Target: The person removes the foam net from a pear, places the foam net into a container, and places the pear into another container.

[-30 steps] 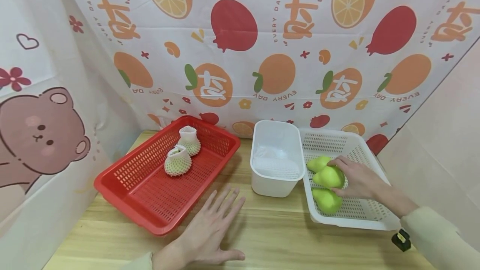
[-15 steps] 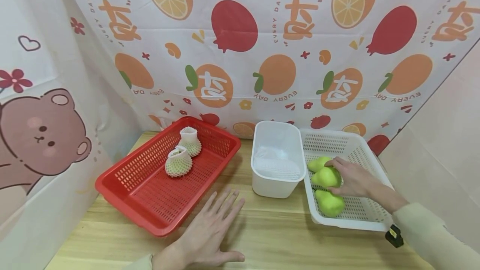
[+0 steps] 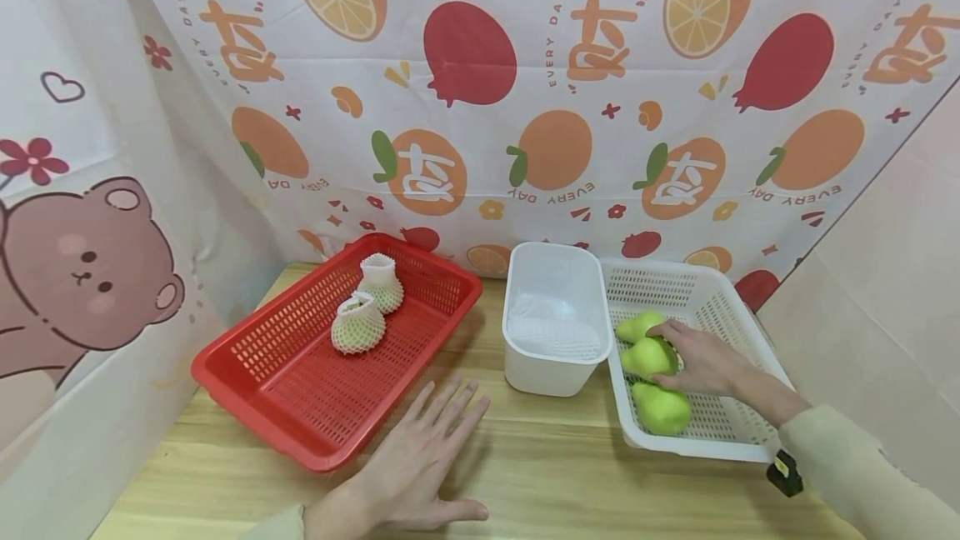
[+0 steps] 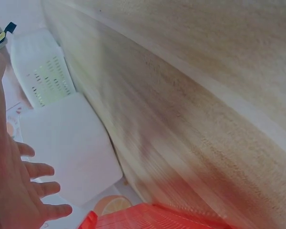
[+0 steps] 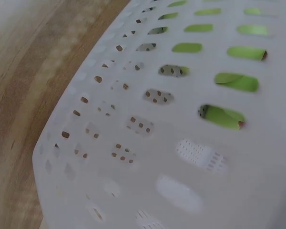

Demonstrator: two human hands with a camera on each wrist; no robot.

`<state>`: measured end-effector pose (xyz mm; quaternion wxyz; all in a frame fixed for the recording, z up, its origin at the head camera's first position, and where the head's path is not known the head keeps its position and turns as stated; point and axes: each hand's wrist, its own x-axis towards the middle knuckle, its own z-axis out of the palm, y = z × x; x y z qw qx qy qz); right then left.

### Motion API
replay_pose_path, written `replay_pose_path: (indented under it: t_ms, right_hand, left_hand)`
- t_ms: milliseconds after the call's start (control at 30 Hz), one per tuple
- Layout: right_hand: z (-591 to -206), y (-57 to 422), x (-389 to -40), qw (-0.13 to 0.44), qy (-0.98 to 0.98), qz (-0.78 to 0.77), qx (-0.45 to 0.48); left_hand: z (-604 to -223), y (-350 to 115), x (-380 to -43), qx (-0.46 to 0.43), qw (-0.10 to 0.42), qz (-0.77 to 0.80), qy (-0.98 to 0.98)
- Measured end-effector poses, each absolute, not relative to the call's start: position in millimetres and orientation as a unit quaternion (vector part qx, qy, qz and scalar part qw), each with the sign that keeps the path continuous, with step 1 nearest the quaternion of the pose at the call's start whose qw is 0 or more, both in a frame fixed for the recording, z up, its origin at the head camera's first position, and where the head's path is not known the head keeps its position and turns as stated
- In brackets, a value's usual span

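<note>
Three green pears lie in the white slotted basket [image 3: 720, 442] at the right of the head view. My right hand [image 3: 708, 363] grips the middle pear [image 3: 647, 358], thumb on the near side and fingers on the far side. Just behind it is the back pear [image 3: 636, 327], and the front pear [image 3: 663, 409] lies nearest me. In the right wrist view the basket wall [image 5: 171, 138] hides that hand, and green shows through its slots. My left hand [image 3: 420, 465] is spread over the table beside the red basket [image 3: 315, 458], holding nothing.
Two green fruits in white foam nets, a front one [image 3: 357, 327] and a back one [image 3: 381, 283], sit in the red basket. Between the baskets stands a white bin [image 3: 551, 373] with white foam netting [image 3: 558, 336] inside. A printed curtain [image 3: 480, 148] hangs behind.
My right hand and the middle pear have shifted slightly left. The front pear has moved a little to the right and toward me. My left hand stays in place.
</note>
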<state>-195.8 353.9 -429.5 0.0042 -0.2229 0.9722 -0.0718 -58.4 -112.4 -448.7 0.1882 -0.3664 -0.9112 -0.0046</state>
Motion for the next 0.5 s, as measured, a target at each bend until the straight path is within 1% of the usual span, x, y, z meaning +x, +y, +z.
replay_pose_path:
  t_ms: [200,500]
  right_hand:
    - [-428.9,354.7,-194.0,0.005,0.973,-0.073,-0.220]
    - [-431.4,358.3,-192.9,0.003,0.972,-0.068,-0.226]
  left_hand:
    - [-447.7,-112.7,-58.6,-0.362,0.174,-0.004,-0.916]
    - [-445.4,-111.5,-58.6,-0.364,0.173,-0.003,-0.915]
